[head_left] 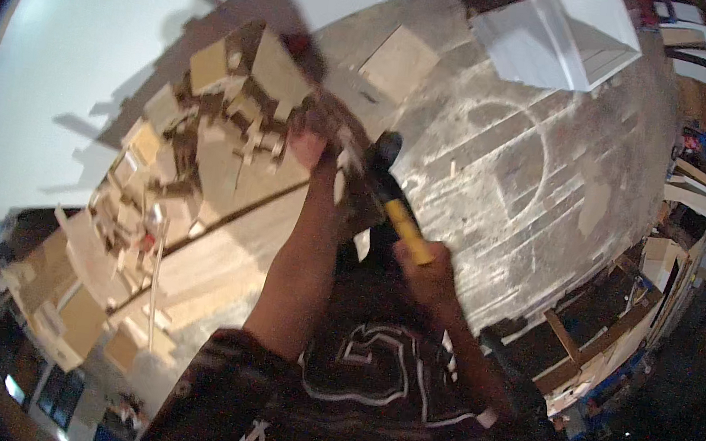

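Note:
My right hand is wrapped round the yellow and black handle of a hammer. The hammer's dark head points up and away, close to the brown edge of a long piece that looks like wood. My left hand reaches forward beside that piece, its fingers curled and blurred; what they grip is hidden. Left of it lies a heap of wood offcuts, some blocky and some flat. A thin wooden strip runs from near my left forearm toward the lower left.
More wood scraps pile up at the left beside a white panel. A flat board lies on the dusty concrete floor. A white box-shaped piece stands at the far right. A wooden frame and boards line the right side.

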Motion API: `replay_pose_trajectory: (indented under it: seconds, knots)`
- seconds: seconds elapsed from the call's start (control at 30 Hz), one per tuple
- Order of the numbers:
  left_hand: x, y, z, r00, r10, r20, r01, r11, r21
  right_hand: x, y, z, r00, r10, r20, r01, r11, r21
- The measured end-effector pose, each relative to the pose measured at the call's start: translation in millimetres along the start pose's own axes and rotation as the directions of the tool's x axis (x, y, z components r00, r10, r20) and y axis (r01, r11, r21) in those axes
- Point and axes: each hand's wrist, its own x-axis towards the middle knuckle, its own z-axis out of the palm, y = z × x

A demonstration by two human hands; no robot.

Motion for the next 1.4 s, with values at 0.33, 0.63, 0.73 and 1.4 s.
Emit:
replay_pose_trajectory:
  seconds: [0.33,0.63,0.73,1.4]
  knots:
    - [13.8,17.5,1.6,0.992,0.06,-0.107,-0.071,0.992,-0.107,53.7,20.2,-15.7,0.97,-0.191,-0.149,0.226,0.935,0.272]
    - [15.1,5.5,4.5,0.992,0.087,-0.09,-0.098,0.987,-0.131,106.9,64.1,-24.0,0.943,-0.236,-0.234,0.283,0.94,0.192]
    - [4.3,14.9,-4.1,0.994,0.065,-0.091,-0.06,0.996,0.061,120.9,68.4,-32.8,0.939,-0.265,-0.218,0.297,0.946,0.129]
    - [6.4,44.2,-83.0,0.916,0.051,0.399,-0.101,0.99,0.103,185.9,73.5,-69.8,0.931,-0.333,-0.15,0.347,0.935,0.075]
